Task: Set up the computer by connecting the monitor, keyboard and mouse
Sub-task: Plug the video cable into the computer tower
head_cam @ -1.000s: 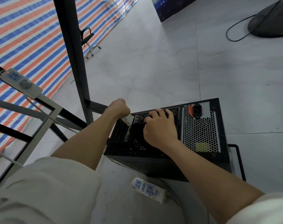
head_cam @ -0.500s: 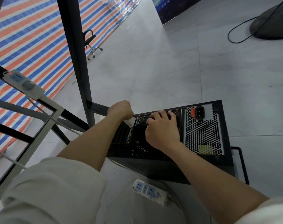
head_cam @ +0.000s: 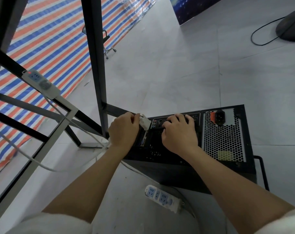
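Both hands sit at centre frame, as I see it: my left hand pinches a white connector just above the computer tower rear panel; my right hand lies on the ports, fingers curled, anything held hidden. Lower centre lies a power strip; a desk frame stands left.

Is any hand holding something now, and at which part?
The left hand pinches the white connector at its rear end. The right hand rests on the computer case; its grip cannot be told.
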Demonstrator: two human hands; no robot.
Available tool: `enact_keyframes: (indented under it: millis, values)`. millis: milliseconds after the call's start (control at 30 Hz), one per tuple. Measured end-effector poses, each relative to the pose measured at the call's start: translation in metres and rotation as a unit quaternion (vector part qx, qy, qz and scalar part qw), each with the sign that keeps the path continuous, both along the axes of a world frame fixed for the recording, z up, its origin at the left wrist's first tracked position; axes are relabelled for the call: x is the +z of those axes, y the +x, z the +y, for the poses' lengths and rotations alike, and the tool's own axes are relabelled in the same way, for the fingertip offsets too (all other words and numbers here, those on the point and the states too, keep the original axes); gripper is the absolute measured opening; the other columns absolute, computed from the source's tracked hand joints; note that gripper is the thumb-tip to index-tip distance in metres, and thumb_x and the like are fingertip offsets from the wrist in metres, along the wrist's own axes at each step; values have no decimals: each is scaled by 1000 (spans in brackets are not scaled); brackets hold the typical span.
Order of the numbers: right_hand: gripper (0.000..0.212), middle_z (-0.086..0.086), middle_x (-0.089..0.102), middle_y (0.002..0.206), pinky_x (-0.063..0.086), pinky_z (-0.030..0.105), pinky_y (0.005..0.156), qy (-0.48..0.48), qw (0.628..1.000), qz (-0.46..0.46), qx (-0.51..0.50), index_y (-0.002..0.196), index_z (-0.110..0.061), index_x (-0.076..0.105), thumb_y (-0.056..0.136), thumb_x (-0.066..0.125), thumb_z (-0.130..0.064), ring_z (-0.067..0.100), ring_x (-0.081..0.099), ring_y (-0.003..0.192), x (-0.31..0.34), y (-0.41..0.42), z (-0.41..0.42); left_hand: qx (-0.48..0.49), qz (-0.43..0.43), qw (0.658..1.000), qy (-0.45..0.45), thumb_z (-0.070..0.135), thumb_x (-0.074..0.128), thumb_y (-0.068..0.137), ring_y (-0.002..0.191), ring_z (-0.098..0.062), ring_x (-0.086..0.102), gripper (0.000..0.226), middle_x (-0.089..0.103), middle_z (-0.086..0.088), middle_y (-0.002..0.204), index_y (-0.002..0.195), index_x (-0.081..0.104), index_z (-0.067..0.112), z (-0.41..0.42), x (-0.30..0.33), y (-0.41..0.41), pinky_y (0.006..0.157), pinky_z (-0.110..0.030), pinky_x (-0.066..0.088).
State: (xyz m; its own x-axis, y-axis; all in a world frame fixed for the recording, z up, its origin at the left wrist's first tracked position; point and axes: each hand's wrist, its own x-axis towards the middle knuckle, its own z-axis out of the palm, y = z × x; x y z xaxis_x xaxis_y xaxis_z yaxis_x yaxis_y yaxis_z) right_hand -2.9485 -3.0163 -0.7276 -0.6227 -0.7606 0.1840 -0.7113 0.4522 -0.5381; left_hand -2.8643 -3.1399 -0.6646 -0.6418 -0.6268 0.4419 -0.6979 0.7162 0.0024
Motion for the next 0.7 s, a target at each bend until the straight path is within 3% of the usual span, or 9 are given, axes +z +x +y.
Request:
enact_keyframes:
  millis: [100,367,533,700]
  values:
    - [39,1,45,139,11,44,114,1,1000,-2,1,125,-20,56,93,37,-31,21,27,135,0,0,0,21,-63,998,-6,47,46,94,72,-20,58,44,66,0,76,81,69,12,1,-1,-8,62,-29,39]
    - [39,1,46,138,11,44,114,-3,1000,-3,1,125,-19,57,93,37,-30,21,29,134,0,-1,0,49,-167,983,-53,42,48,95,86,-27,64,35,68,-7,88,89,67,12,-4,-2,-16,63,-31,34]
    - [38,0,47,137,12,44,114,-4,1000,-3,0,124,-19,57,93,37,-30,20,30,133,0,-1,-1,68,-133,989,-16,16,48,95,95,-26,62,21,68,-5,101,104,66,17,4,-9,-14,65,-31,34]
    - [38,0,47,138,11,43,114,-8,1000,-2,0,124,-19,57,93,38,-30,20,30,134,0,-1,0,59,9,991,119,38,54,92,78,-13,57,24,69,5,84,93,73,24,12,-7,-9,62,-25,35]
